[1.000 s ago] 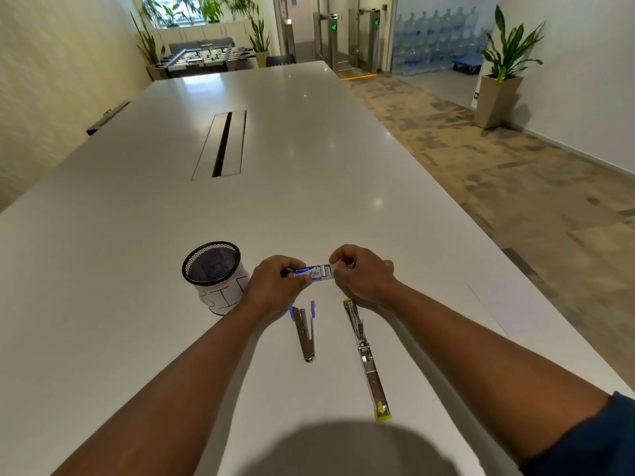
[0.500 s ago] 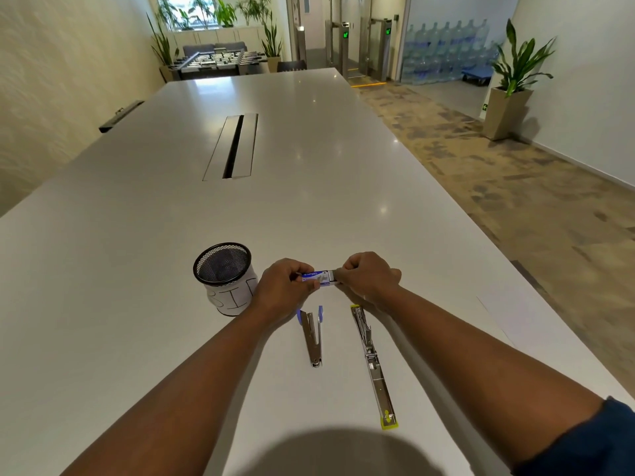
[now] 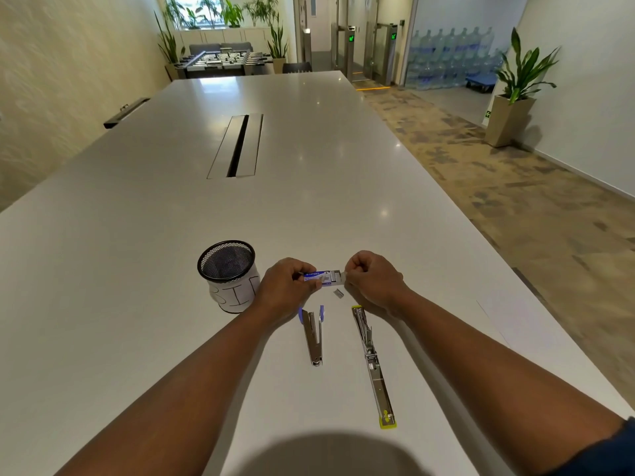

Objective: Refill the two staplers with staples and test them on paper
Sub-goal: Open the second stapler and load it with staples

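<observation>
Both of my hands hold a small blue and white staple box point(image 3: 321, 275) just above the white table point(image 3: 137, 235). My left hand point(image 3: 287, 286) grips its left end. My right hand point(image 3: 372, 278) pinches the inner tray pulled out at its right end. A small grey strip of staples point(image 3: 338, 293) lies on the table just below the box. Nearer to me lie two staplers, both swung open: a short blue-handled stapler point(image 3: 313, 334) and, to its right, a long metal stapler point(image 3: 372, 364) with a yellow end. A white sheet of paper point(image 3: 515, 331) lies at the table's right edge.
A black mesh cup point(image 3: 228, 274) with a white paper wrap stands left of my left hand. A cable slot point(image 3: 237, 146) runs along the middle of the table. The table's right edge borders open floor with a potted plant point(image 3: 515, 94).
The inner tray has slid out a little to the right of the box. A small strip of staples now lies on the table below it. The camera has tilted up slightly.
</observation>
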Tool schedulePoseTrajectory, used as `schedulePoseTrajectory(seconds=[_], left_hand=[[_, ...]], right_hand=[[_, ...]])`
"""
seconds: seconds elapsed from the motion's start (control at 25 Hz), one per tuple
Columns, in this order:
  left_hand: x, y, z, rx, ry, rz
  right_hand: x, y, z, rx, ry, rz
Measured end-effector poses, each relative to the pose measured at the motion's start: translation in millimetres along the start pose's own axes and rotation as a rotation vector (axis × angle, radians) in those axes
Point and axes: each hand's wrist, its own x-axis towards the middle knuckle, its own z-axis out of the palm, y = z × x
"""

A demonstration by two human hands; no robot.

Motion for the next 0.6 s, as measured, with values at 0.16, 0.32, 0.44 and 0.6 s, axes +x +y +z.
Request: schedulePoseTrajectory(seconds=[0.16, 0.32, 0.44, 0.6], left_hand=[[0, 1, 0, 0.031, 0.006, 0.024], [-1, 0, 1, 0.048, 0.019, 0.057], [0, 0, 1, 0.06, 0.019, 0.078], [0, 0, 1, 0.066, 0.031, 0.098]], right_hand=[[8, -1, 6, -0.042, 0.03, 0.029], [13, 0, 13, -0.064, 0.062, 0.058], [14, 1, 16, -0.07, 0.062, 0.073], [15, 1, 17, -0.064, 0.064, 0.055]])
